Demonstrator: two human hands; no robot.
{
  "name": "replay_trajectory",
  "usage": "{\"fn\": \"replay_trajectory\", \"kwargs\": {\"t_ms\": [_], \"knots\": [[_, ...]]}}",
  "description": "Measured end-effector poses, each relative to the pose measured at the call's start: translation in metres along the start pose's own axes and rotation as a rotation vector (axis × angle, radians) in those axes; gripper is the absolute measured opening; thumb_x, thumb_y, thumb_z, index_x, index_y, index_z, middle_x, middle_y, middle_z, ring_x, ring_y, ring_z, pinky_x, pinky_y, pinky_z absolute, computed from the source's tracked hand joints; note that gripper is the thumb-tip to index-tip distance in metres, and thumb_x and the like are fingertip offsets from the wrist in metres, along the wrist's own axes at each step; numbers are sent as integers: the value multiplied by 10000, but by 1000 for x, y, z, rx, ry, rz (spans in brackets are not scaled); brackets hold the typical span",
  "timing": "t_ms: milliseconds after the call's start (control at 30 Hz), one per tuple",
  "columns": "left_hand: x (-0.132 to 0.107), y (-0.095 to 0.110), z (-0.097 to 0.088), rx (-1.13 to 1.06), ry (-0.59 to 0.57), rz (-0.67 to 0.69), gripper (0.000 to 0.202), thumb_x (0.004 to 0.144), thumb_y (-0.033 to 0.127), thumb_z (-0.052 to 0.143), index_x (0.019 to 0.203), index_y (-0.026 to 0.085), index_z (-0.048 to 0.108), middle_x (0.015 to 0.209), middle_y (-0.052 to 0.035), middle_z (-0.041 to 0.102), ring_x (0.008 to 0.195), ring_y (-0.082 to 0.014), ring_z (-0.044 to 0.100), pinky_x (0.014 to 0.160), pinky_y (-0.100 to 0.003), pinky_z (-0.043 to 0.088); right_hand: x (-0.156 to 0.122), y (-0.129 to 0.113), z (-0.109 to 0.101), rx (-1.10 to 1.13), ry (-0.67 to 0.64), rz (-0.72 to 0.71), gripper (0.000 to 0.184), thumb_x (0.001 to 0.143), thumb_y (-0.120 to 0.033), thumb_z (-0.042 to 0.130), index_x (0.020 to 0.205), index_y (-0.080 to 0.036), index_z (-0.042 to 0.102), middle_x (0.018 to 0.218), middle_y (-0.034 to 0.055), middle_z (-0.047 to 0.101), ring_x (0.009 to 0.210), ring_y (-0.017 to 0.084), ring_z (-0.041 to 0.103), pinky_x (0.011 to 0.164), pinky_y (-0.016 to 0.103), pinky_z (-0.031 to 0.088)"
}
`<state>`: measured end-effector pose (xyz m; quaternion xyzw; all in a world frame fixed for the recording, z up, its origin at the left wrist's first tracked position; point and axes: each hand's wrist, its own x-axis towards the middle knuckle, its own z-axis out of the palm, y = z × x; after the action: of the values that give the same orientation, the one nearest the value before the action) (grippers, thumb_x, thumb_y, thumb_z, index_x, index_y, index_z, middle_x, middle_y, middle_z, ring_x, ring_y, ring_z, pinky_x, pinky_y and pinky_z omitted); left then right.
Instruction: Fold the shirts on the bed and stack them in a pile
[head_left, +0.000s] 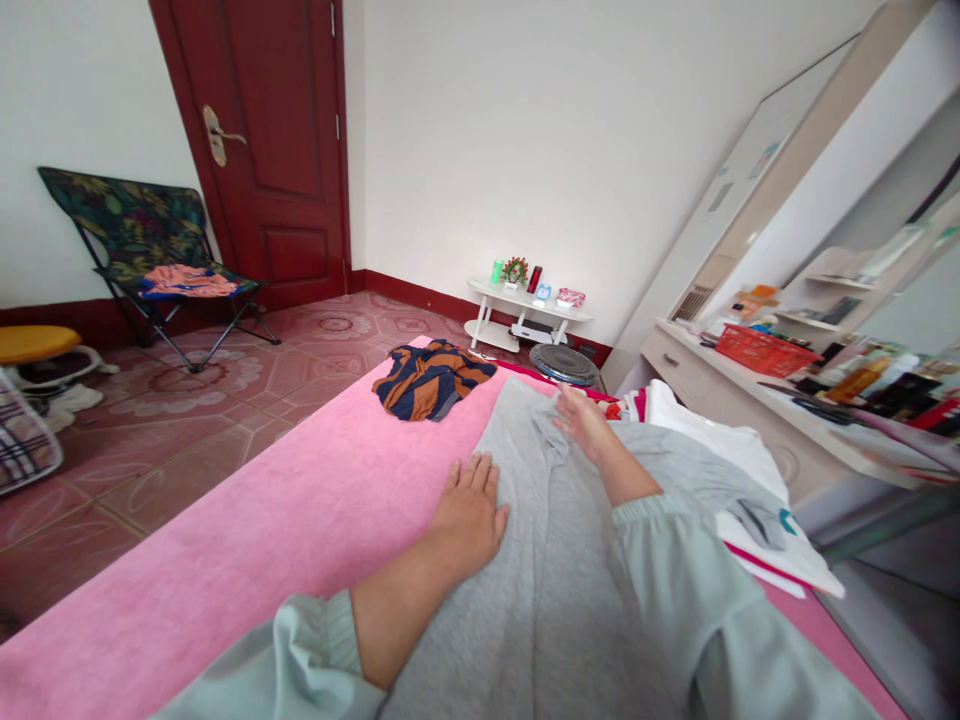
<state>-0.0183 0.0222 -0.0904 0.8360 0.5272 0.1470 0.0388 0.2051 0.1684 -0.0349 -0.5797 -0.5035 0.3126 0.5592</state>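
A light grey garment (540, 580) lies spread lengthwise over the pink bed cover (300, 500), with a lengthwise crease down its middle. My left hand (470, 515) rests flat on the garment's left edge, fingers stretched out. Farther up, near its far end, my right hand (583, 425) touches the cloth with its fingers extended and slightly blurred. Small wrinkles show beside that hand. More grey cloth (697, 465) spreads to the right, over white folded clothes (731, 440). The near end of the garment runs out of view.
A navy-and-brown striped garment (435, 378) lies crumpled near the bed's far left edge. A dresser (705, 370) with a red basket (765, 350) borders the bed's right side. Beyond the bed are a round dark lid (564, 364) and a small white table (525, 298). A folding chair (150, 240) stands left.
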Motion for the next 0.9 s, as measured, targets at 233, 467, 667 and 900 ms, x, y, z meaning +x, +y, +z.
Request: {"fn": "replay_trajectory", "kwargs": {"t_ms": [233,467,667,900], "knots": [[0,0,1,-16,15,8,604,921,411,287,1413,68,356,1499,-156,283,1389,-291,215,1140,-488,145,-38,0,10,-589,-29,-93,308,679,-333,651,923,-149,682,935,102,673,942,257,606,841,357,440],[-3,-1,1,-37,40,24,576,923,398,312,1406,91,371,1493,-154,294,1387,-295,217,1133,-499,150,-78,27,15,-1061,-24,-285,278,808,-234,513,1052,-216,645,958,69,616,920,205,563,765,280,406],[11,3,-14,-104,72,38,390,873,305,438,1194,139,587,1322,-147,511,1272,-280,405,1110,-468,221,-84,33,16,-1067,55,-377,226,822,-201,474,952,-214,659,935,63,603,925,193,532,753,258,385],[95,17,-14,-497,49,-93,415,852,294,506,1261,245,551,1131,-50,651,1053,-203,578,912,-296,442,-84,35,12,-925,56,-370,263,788,-195,469,939,-220,683,961,49,654,932,188,565,777,258,392]]}}
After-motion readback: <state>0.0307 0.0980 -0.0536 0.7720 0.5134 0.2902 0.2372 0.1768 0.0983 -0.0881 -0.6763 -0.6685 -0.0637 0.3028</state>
